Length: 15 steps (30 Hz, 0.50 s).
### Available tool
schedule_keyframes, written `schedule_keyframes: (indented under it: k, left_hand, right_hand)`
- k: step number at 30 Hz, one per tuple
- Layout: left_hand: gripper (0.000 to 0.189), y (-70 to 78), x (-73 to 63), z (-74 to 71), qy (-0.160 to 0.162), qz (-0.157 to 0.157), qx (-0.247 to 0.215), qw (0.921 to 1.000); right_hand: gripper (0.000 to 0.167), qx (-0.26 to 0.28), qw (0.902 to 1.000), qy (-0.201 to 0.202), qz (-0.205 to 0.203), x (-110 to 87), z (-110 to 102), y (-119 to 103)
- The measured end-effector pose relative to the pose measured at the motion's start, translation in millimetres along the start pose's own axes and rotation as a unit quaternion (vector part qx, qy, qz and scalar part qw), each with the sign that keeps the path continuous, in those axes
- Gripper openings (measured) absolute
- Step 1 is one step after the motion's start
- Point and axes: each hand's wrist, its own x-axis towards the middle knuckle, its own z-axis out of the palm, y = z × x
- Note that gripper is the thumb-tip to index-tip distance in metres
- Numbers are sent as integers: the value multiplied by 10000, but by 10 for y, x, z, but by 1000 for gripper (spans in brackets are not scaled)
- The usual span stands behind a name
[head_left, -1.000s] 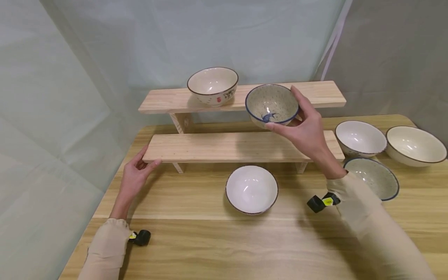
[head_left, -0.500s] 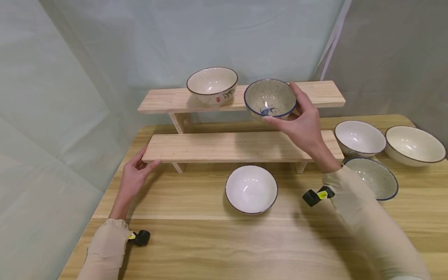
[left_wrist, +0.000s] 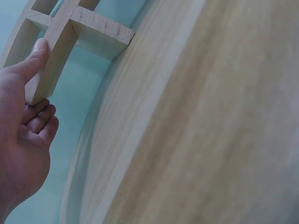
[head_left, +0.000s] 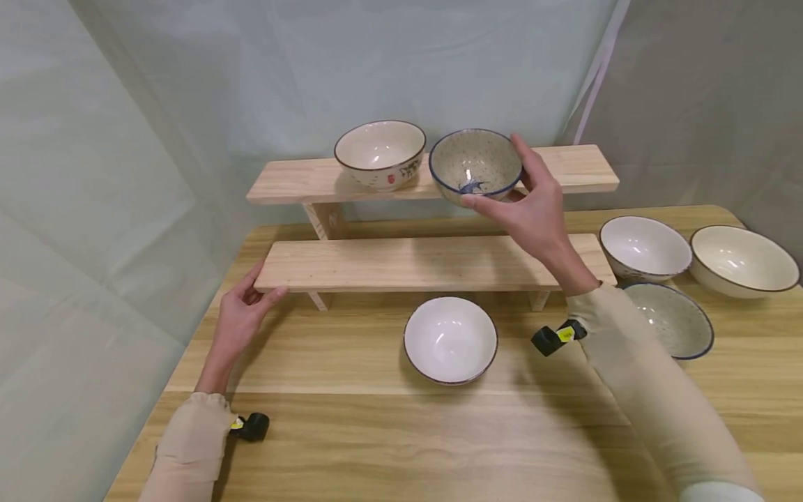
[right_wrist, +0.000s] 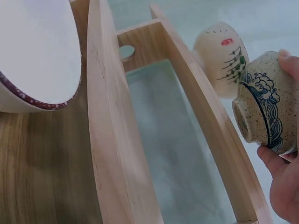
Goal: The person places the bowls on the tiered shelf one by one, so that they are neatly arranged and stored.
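My right hand pinches the right side of a grey speckled bowl with a blue rim, thumb at its front. In the head view this bowl overlaps the upper board of a two-tier wooden shelf. The right wrist view shows the blue wave pattern on the bowl and its bare foot. Just left of it, a cream bowl with a brown rim stands on the upper board. My left hand grips the left end of the lower board, thumb on its front edge and fingers curled under.
A white bowl with a dark rim stands on the wooden table before the shelf. To the right are another white bowl, a cream bowl and a grey blue-rimmed bowl. Pale curtains hang behind.
My right hand has carried the speckled bowl up, back and slightly left, closer to the cream bowl on the upper board. The left hand has stayed at the lower board's end.
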Motion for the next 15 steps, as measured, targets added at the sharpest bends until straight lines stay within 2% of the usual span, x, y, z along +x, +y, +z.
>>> schedule_keyframes:
  k: [15]
  left_hand:
    - [78, 11, -3, 2, 14, 22, 30, 10000]
  right_hand:
    - [101, 53, 9999, 39, 151, 136, 15, 45]
